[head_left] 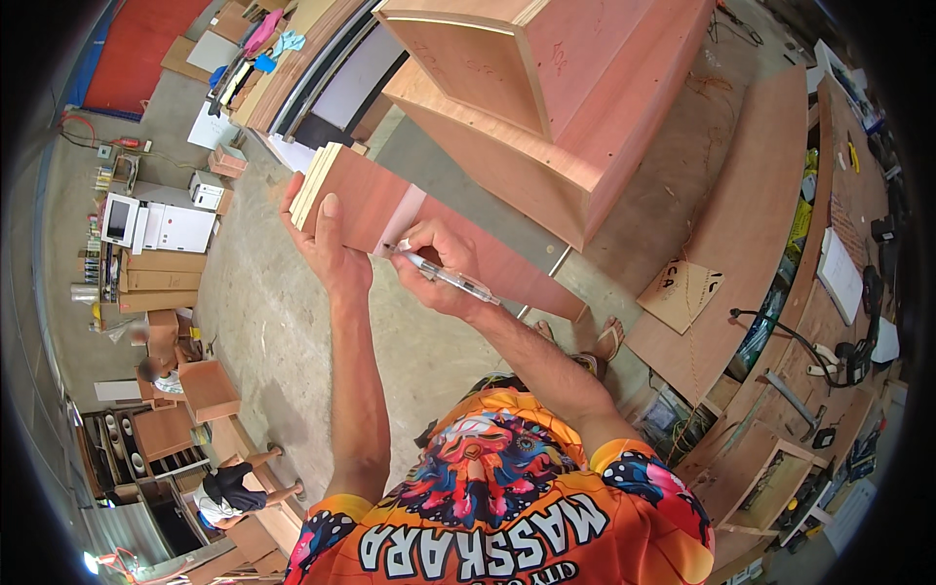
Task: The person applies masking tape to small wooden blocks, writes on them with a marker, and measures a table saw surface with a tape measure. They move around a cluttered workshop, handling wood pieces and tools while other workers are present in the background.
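My left hand (333,244) grips the near end of a stack of several long reddish-brown plywood strips (366,195), thumb along the side and fingers around the far edge. Their pale layered ends face up and left. A pale pinkish band (402,216) crosses the stack, and its make-up is unclear. My right hand (439,261) is closed around a clear-barrelled pen (450,277), held just beside the band at the stack's near edge. The fingers partly hide the pen's tip. From there the strips slope down to the right, toward my feet.
Large plywood cabinet boxes (507,127) stand ahead. A long curved-looking panel (741,205) and a workbench with tools, including a hammer (792,398), lie to the right. Two other people, one in a white top (229,495), are at lower left among panels and boxes.
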Demonstrator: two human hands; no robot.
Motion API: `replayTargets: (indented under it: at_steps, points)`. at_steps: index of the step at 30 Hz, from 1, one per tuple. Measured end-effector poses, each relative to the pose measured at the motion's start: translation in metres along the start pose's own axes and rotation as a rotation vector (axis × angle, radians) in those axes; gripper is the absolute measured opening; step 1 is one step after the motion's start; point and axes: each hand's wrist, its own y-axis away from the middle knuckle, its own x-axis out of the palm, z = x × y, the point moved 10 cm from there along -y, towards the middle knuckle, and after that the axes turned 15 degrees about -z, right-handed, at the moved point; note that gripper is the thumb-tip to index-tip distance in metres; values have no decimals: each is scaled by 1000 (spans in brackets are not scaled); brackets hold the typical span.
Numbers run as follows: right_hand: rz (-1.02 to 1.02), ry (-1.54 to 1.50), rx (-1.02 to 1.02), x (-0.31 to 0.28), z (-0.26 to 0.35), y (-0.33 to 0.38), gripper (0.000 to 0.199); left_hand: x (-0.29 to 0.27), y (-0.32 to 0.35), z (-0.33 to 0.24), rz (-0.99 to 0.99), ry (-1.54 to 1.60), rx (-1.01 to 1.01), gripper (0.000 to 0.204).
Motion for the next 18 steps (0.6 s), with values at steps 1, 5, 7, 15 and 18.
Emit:
replayTargets:
  at_steps: [1, 5, 7, 15, 18]
  points:
    - [6, -18, 2, 1, -2, 1, 21, 0, -1, 0, -1, -4, 2, 57]
    - [8, -43, 13, 2, -8, 4, 20, -2, -3, 2, -23, -4, -6, 57]
    - [5, -49, 25, 2, -10, 3, 20, -2, -4, 2, -14, -5, -10, 58]
    - [5, -92, 66, -1, -16, -2, 21, -3, -6, 5, -7, -4, -11, 58]
    - [12, -90, 42, 1, -15, -3, 21, -3, -7, 5, -8, -10, -4, 60]
